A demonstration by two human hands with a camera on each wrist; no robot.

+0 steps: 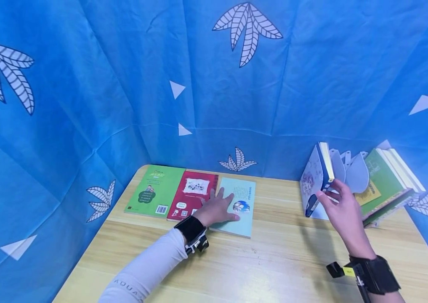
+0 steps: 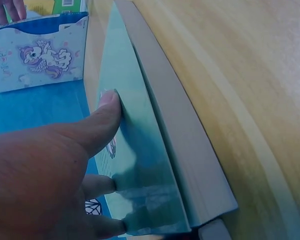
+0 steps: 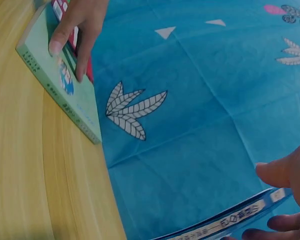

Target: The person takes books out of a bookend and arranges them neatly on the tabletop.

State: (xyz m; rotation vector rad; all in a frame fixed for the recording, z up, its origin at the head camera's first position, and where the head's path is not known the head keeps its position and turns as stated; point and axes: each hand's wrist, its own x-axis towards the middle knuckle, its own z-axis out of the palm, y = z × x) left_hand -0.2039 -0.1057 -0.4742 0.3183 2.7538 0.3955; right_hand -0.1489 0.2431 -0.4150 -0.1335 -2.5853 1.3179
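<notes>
Flat on the wooden surface (image 1: pixel 270 263), beneath the fingers of the left hand (image 1: pixel 215 209): a pale blue book (image 1: pixel 245 219). Thumb and fingers widely spread across its cover, resting rather than gripping, probably to steady it. Beside the outer left fingers, partly covered by them, a red book (image 1: pixel 191 195) (contact there too close to judge); farther left of the same fingers, a green book (image 1: pixel 174 181), barcode upward. All three side by side, perhaps for covers in plain sight.

Well to the right of the left fingers, a pale holder (image 1: pixel 309 179), apparently keeping a navy-spined book (image 1: pixel 326 164) upright. Bent around this book's near edge, thumb apart: fingers of the right hand (image 1: pixel 344 210); grip or mere touch, impossible to tell. Beyond the right fingers, fanned dividers (image 1: pixel 358 171) and outward-leaning volumes (image 1: pixel 382 181), seemingly tilted for lack of outer support.
</notes>
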